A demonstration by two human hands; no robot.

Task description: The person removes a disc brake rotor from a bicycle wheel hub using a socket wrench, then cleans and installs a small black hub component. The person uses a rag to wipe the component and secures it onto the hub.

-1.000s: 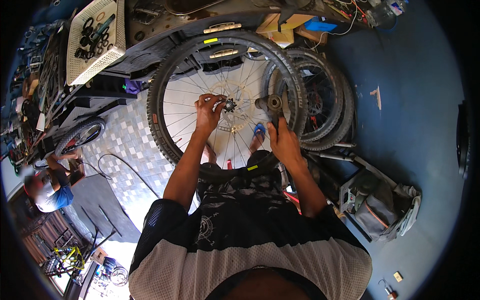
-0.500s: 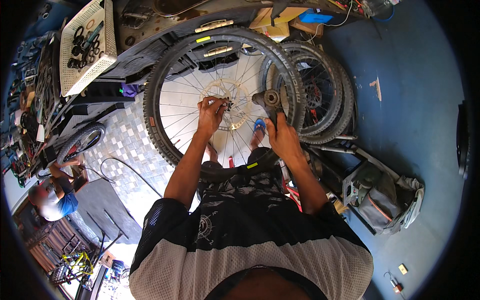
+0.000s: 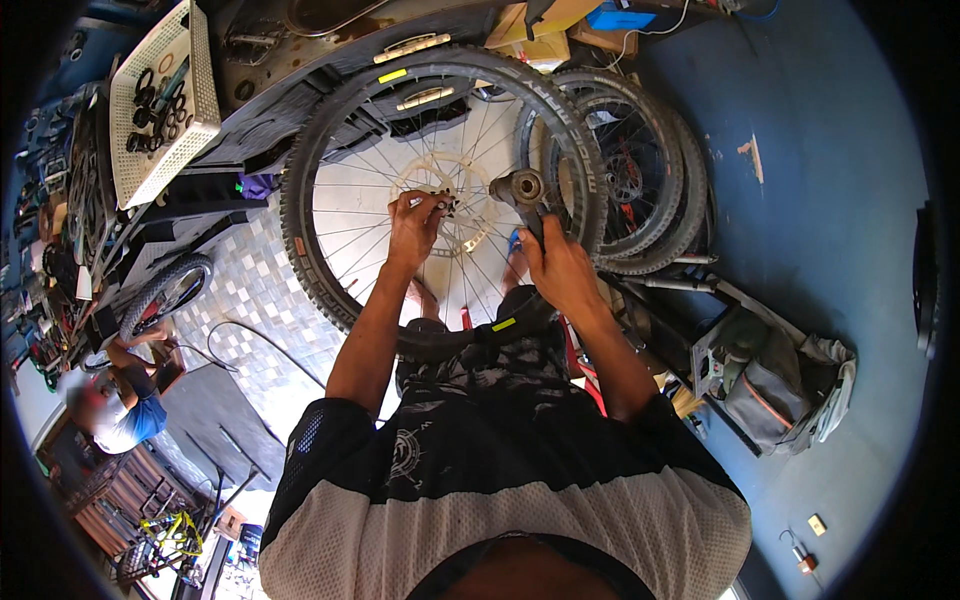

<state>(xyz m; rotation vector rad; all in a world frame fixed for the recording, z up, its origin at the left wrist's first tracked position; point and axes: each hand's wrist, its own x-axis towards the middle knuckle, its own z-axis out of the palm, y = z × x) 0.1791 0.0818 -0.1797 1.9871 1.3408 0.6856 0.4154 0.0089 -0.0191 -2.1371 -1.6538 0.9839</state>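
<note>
A bicycle wheel [image 3: 295, 215] with a knobby black tyre stands upright in front of my body, its spokes and pale brake disc [image 3: 474, 241] facing up towards me. At its hub [image 3: 447, 204] the fingers of my left hand [image 3: 411, 225] are pinched together; what they hold there is too small to make out. My right hand [image 3: 563, 270] is wrapped round the dark handle of a hammer [image 3: 521, 188]. The worn metal head, with a round ring on it, hangs above the wheel, to the right of the hub and apart from it.
More wheels [image 3: 655, 245] lean together at the right. A workbench [image 3: 270, 75] runs along the far side, with a white plastic basket [image 3: 165, 175] of small parts at its left. A grey bag [image 3: 770, 395] lies at the right. Another person [image 3: 125, 405] sits far left.
The hammer has shifted slightly left and its head has turned a little. My left hand stays pinched at the hub. The whole view has moved slightly.
</note>
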